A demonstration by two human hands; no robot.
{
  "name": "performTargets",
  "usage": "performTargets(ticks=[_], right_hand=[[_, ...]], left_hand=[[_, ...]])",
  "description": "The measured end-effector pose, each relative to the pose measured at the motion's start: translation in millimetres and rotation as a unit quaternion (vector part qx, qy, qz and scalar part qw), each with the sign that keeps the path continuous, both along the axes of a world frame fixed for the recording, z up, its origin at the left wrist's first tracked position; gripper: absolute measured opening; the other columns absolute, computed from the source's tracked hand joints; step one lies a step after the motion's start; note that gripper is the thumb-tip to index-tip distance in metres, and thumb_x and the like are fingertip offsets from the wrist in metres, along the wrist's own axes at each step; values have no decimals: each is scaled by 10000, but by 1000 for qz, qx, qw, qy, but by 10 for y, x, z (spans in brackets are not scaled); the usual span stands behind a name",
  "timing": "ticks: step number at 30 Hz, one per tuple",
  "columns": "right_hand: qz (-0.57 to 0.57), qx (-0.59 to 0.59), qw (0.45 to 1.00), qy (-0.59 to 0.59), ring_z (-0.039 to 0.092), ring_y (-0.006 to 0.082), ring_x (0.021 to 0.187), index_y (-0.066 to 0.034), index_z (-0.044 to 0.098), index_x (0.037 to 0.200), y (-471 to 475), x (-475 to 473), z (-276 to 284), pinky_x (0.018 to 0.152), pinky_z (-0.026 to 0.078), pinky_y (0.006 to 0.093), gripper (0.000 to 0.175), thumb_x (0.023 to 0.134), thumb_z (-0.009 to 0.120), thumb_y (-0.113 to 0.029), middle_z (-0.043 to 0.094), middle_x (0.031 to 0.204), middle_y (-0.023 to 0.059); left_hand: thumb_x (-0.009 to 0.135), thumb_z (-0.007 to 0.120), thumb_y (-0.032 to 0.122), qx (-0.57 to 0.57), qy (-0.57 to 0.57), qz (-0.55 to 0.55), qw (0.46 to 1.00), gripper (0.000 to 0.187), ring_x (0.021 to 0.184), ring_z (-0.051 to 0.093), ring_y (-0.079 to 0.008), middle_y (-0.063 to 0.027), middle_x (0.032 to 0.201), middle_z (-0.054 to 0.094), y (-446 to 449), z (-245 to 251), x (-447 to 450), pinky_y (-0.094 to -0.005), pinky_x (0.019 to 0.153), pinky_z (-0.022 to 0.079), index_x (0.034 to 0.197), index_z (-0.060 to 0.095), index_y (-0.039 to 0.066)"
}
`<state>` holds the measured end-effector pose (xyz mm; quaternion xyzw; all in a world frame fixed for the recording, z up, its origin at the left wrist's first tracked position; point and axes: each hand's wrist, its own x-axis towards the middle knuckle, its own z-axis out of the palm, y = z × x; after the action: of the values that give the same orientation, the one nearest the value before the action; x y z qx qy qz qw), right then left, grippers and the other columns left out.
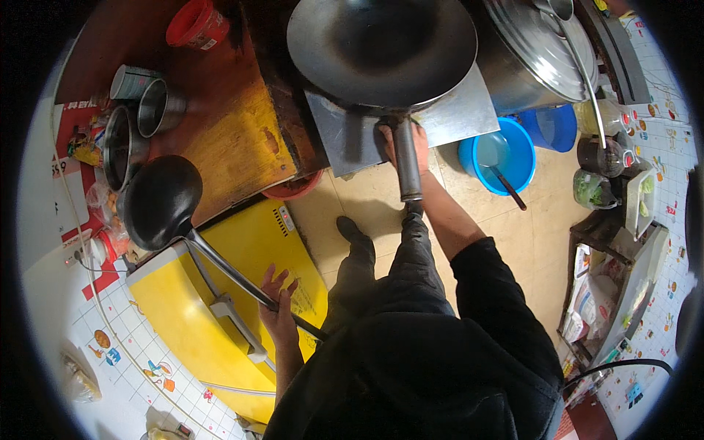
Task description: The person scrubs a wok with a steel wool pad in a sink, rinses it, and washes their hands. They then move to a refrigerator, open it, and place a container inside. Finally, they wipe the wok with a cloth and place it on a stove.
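Observation:
My left hand (279, 308) holds the long handle of a big dark metal ladle (159, 203), with some fingers lifted off it. The ladle's bowl is raised over the corner of a yellow chest freezer (192, 313). At the top of the view, a steel wok (379, 49) sits over a metal sheet (462, 118), its tubular handle pointing toward me. My right hand (421, 148) is beneath that handle near its base, with parts showing on both sides. The handle hides most of this hand, so whether it grips anything cannot be told.
Left of the wok is a wooden worktop (225, 132) with metal pots (162, 107) and a red tub (198, 25). A large lidded stockpot (539, 49) stands at right. Blue buckets (522, 165) are on the floor. A low shelf (599, 242) lines the right wall.

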<state>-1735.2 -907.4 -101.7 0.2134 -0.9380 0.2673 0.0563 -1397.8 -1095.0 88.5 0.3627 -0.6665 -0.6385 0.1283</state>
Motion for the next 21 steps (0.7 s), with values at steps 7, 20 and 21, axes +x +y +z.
performTargets(ticks=[7,20,21], right_hand=[[13,113,989,97,545,229,1036,-210,681,1091,819,-472,198,896,415,385,414,682,688,-145,603,1108,8],[-44,125,987,90,547,311,1105,-118,554,1215,1490,-2075,-13,927,462,439,399,817,552,-89,565,1208,88],[-50,117,990,56,553,321,1093,-122,552,1217,1500,-2212,-37,910,477,445,392,828,529,-81,561,1217,93]], left_hand=[[954,517,70,-5,-31,8,999,273,1233,498,-315,-188,1437,407,286,15,-264,-448,949,513,1216,478,5],[963,501,70,-3,-35,40,999,170,1230,501,-311,-198,1449,385,711,-37,-782,-445,947,517,1122,529,17],[961,502,66,1,-29,43,999,160,1228,502,-310,-198,1449,385,741,-61,-796,-442,948,518,1111,533,18]])
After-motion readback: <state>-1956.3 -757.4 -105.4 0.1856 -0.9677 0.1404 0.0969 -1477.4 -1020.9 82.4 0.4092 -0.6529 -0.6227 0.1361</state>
